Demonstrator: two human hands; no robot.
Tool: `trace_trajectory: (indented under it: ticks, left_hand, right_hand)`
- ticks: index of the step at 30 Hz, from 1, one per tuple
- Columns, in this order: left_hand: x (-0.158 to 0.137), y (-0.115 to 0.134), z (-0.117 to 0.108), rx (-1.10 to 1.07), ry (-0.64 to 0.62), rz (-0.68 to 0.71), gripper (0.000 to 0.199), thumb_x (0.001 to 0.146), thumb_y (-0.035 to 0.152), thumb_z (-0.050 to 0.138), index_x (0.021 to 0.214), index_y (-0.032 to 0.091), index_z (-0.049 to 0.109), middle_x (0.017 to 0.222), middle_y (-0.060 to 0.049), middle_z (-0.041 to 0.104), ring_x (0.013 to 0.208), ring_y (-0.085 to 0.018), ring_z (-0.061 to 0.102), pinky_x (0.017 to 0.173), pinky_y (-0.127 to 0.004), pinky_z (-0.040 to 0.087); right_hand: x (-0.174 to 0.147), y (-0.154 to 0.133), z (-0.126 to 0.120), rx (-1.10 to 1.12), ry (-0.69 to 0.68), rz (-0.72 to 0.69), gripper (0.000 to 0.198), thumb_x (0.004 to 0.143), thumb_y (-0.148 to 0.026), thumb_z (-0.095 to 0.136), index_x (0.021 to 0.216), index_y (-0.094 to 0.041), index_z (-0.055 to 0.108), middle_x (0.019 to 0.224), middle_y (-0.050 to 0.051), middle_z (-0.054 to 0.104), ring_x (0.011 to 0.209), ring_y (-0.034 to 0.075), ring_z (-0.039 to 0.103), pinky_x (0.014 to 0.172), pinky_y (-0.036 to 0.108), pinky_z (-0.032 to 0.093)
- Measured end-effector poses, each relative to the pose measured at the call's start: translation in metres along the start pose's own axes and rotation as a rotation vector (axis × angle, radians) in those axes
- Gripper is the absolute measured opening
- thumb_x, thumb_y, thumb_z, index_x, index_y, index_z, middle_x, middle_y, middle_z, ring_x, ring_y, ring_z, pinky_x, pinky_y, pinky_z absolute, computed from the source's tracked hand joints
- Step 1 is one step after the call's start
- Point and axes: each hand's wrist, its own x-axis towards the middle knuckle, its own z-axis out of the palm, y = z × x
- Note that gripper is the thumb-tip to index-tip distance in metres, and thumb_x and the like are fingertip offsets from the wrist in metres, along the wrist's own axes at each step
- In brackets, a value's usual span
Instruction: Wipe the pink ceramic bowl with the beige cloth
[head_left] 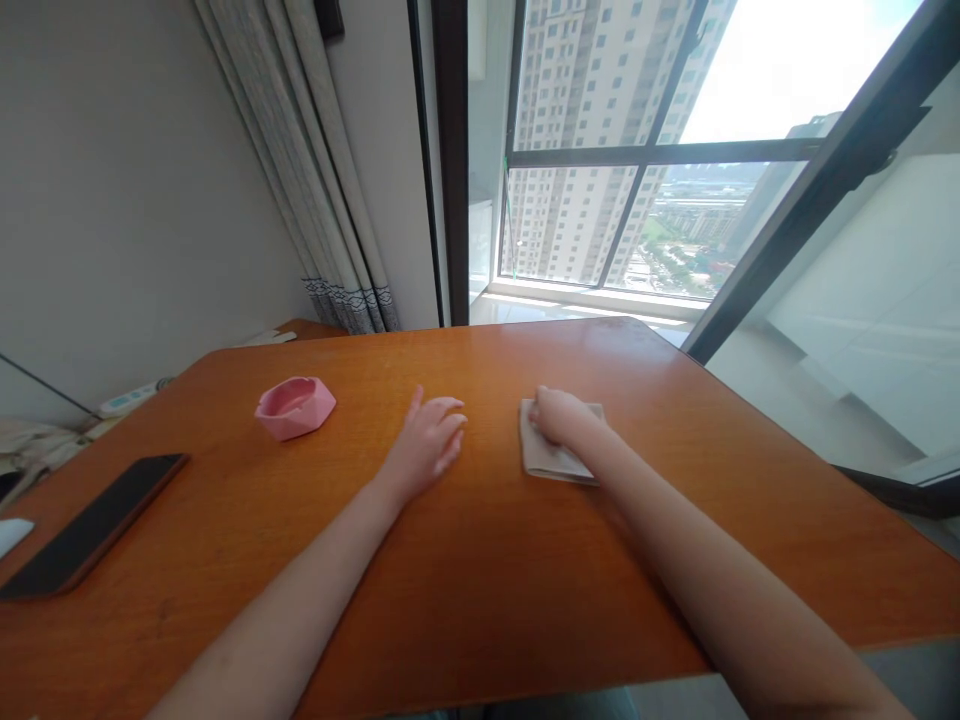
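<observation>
A folded light grey-beige cloth (553, 462) lies flat on the wooden table (480, 600), right of the middle. My right hand (559, 415) rests on its upper part with the fingers curled down and closed against it; the fingertips are partly hidden. To the left, my left hand (429, 440) hovers over or just touches the tabletop, fingers apart and bent, with nothing in them. Further left stands a pink faceted bowl (304, 422) that resembles an ashtray.
A long flat black slab with a brown edge (94, 525) lies at the table's left side. Beside it, a white object (12, 533) is cut off by the frame. A power strip (135, 397) sits beyond the left edge. A curtain (315, 170) and windows (585, 225) stand behind.
</observation>
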Motion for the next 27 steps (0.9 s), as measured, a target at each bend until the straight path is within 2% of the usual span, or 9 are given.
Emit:
trace_trajectory:
  ticks: [1,3,5,7,9,14,17,20,27]
  left_hand:
    - [0.001,0.014,0.003,-0.067,-0.075,0.087,0.024,0.09,0.024,0.038,0.105,0.021,0.055,0.119,-0.009,0.058,0.116,-0.02,0.05,0.114,-0.048,0.015]
    - [0.002,0.037,0.007,-0.183,-0.238,0.195,0.029,0.09,0.028,0.038,0.112,0.02,0.056,0.121,-0.01,0.058,0.116,-0.02,0.051,0.109,-0.041,0.029]
    - [-0.001,0.052,0.011,-0.223,-0.338,0.193,0.04,0.089,0.036,0.041,0.126,0.022,0.049,0.136,-0.012,0.048,0.127,-0.023,0.042,0.108,-0.042,0.03]
    - [-0.007,0.056,0.014,-0.188,-0.391,0.095,0.051,0.088,0.044,0.042,0.135,0.025,0.041,0.147,-0.012,0.035,0.136,-0.029,0.029,0.11,-0.052,0.023]
    - [-0.018,0.054,0.013,-0.129,-0.43,-0.031,0.053,0.088,0.049,0.039,0.137,0.027,0.04,0.15,-0.012,0.029,0.139,-0.033,0.021,0.108,-0.061,0.014]
    - [-0.059,0.029,-0.006,-0.02,-0.474,-0.236,0.055,0.089,0.052,0.033,0.139,0.03,0.038,0.151,-0.011,0.025,0.14,-0.034,0.019,0.106,-0.065,0.011]
    - [-0.088,0.006,-0.026,0.05,-0.455,-0.329,0.053,0.09,0.052,0.03,0.137,0.031,0.04,0.149,-0.007,0.031,0.138,-0.03,0.025,0.109,-0.06,0.015]
    - [-0.114,-0.022,-0.045,0.12,-0.383,-0.469,0.051,0.09,0.05,0.028,0.131,0.027,0.048,0.143,-0.009,0.04,0.134,-0.028,0.033,0.11,-0.056,0.02]
    - [-0.152,-0.084,-0.068,0.161,-0.315,-0.492,0.047,0.087,0.047,0.037,0.123,0.022,0.054,0.139,-0.01,0.045,0.131,-0.028,0.038,0.109,-0.052,0.026]
  right_hand:
    - [-0.003,-0.012,0.004,0.097,-0.05,-0.042,0.024,0.079,-0.03,0.057,0.1,-0.019,0.062,0.069,0.004,0.067,0.057,0.016,0.063,0.058,0.027,0.05]
    - [-0.006,-0.028,0.009,0.523,-0.112,-0.118,0.031,0.086,-0.028,0.045,0.115,-0.02,0.053,0.077,0.002,0.068,0.052,0.011,0.06,0.054,0.023,0.049]
    - [-0.006,-0.032,0.012,0.764,-0.023,-0.151,0.033,0.088,-0.026,0.036,0.118,-0.02,0.048,0.081,0.001,0.067,0.05,0.01,0.057,0.053,0.022,0.047]
    - [-0.002,-0.025,0.015,0.709,0.14,-0.162,0.031,0.088,-0.026,0.035,0.113,-0.019,0.051,0.078,0.0,0.065,0.053,0.01,0.056,0.057,0.023,0.046]
    - [0.003,-0.015,0.02,0.53,0.222,-0.174,0.027,0.087,-0.025,0.038,0.106,-0.018,0.057,0.076,0.001,0.064,0.061,0.012,0.057,0.063,0.024,0.045]
    - [0.007,-0.008,0.032,0.253,0.121,-0.253,0.025,0.087,-0.021,0.04,0.099,-0.018,0.062,0.094,0.005,0.067,0.085,0.016,0.06,0.077,0.026,0.042]
    - [0.004,-0.014,0.033,0.143,0.104,-0.324,0.025,0.089,-0.022,0.04,0.1,-0.02,0.062,0.102,0.006,0.066,0.092,0.017,0.059,0.081,0.026,0.04]
    - [0.002,-0.017,0.033,0.114,0.104,-0.335,0.025,0.089,-0.023,0.04,0.102,-0.019,0.061,0.102,0.005,0.066,0.094,0.017,0.059,0.082,0.026,0.039]
    - [0.001,-0.017,0.033,0.1,0.101,-0.327,0.026,0.091,-0.024,0.038,0.103,-0.019,0.061,0.104,0.006,0.066,0.095,0.018,0.059,0.083,0.026,0.039]
